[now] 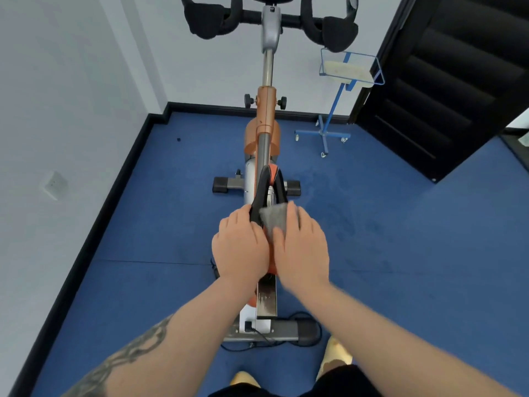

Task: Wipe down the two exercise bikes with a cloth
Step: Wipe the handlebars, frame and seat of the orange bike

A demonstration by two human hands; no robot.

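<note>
An orange and grey exercise bike (264, 121) stands in front of me, seen from behind, with its black handlebars (214, 22) at the top. Its black and orange saddle (269, 181) points away from me. My left hand (240, 247) grips the saddle's left side, fingers curled over its edge. My right hand (300, 247) presses a grey cloth (274, 217) onto the saddle's top and right side; the hand is blurred. Most of the saddle's rear is hidden under both hands. Only one bike is in view.
A blue wheeled stand (326, 133) with a wire basket (350, 68) stands to the right of the bike near the wall. A black door (446, 81) is at the right. Blue carpet (400, 239) surrounds the bike; a black cable (286, 339) lies by the rear base.
</note>
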